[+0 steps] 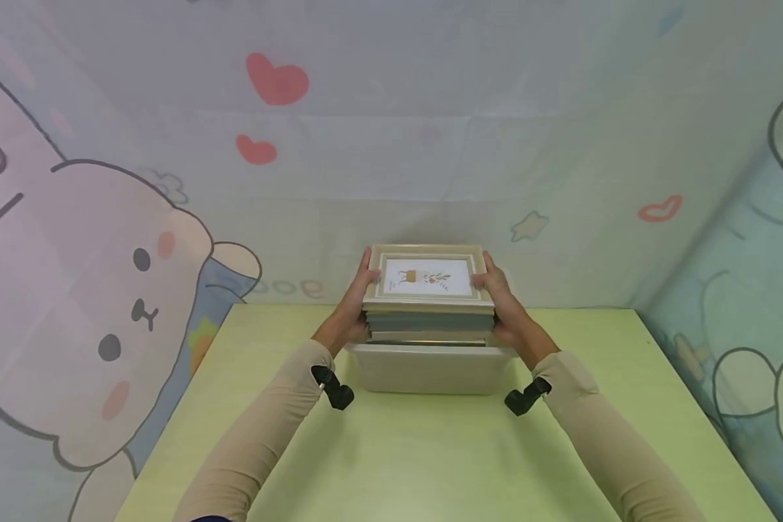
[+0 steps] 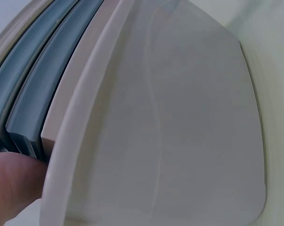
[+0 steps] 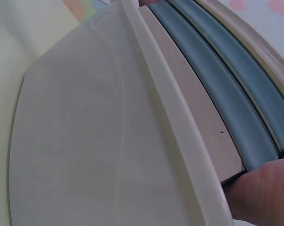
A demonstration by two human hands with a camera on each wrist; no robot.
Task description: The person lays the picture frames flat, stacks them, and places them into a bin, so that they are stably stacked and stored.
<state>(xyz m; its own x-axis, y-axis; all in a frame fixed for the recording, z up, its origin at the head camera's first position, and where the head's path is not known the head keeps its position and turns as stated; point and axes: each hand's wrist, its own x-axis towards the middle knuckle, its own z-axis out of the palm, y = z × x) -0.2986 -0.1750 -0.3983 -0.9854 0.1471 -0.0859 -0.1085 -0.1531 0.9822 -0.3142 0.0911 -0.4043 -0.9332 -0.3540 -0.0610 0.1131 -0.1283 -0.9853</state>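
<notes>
A stack of picture frames [image 1: 429, 304] stands in a white plastic bin [image 1: 431, 370], its upper part above the rim. On top lies a cream frame [image 1: 431, 302] around a small plant print; blue-grey frames [image 2: 57, 70] come under it, then a pale one [image 3: 198, 103] close to the rim. My left hand [image 1: 352, 301] grips the stack's left side, thumb on the top frame's edge. On the opposite side my right hand [image 1: 505, 304] holds it the same way. Fingers of each hand [image 3: 262, 193] show low against the blue-grey frames in the wrist views. The bin hides the lowest part of the stack.
The bin sits on a yellow-green table [image 1: 391, 457], near its back edge. Behind it hangs a pale cloth backdrop [image 1: 431, 159] printed with hearts and a rabbit. Small black wrist cameras [image 1: 334, 388] are strapped on both sleeves beside the bin.
</notes>
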